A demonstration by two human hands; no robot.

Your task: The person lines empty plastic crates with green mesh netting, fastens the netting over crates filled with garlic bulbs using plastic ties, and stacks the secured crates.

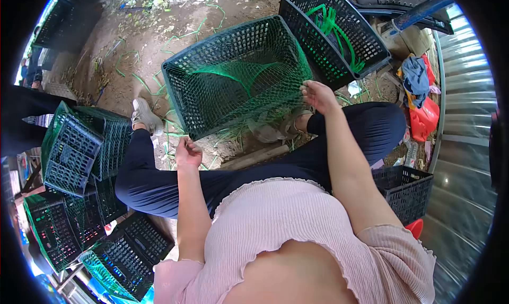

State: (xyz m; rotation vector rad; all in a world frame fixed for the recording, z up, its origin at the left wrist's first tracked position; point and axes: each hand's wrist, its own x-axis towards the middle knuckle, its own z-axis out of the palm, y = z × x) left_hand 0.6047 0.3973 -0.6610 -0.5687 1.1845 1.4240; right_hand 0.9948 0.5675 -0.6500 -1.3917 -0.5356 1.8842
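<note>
A large black plastic crate lies on the dirt ground between my feet, with green netting stretched over its top. My left hand is at the crate's near left corner, its fingers curled together; what they pinch is too small to make out. At the right side of the crate, my right hand has its fingers bent in at the edge of the netting. Whether a strand lies between those fingertips is hard to tell. Green cord runs along the ground beside the crate.
Another black crate holding green cord stands at the upper right. Netted crates are stacked at the left. A small black crate, a red bag and a metal wall are on the right. Another person's dark-clothed leg is at far left.
</note>
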